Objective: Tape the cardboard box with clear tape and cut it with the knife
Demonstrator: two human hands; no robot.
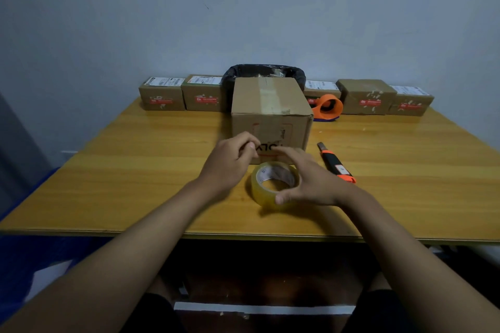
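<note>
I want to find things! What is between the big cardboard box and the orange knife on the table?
Nothing. In the head view, only bare wooden table shows between the cardboard box and the knife.

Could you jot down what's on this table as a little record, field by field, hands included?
table: wooden top
main box: cardboard box, centre, closed, tape strip across top
tape roll: clear tape, in front of the box
left hand: left hand, fingers curled beside the roll; any tape end too small to tell
right hand: right hand, thumb and fingers around the roll
knife: orange and black knife, lying right of the roll, untouched
back row: small boxes, orange tape dispenser, black-lined bin
</note>
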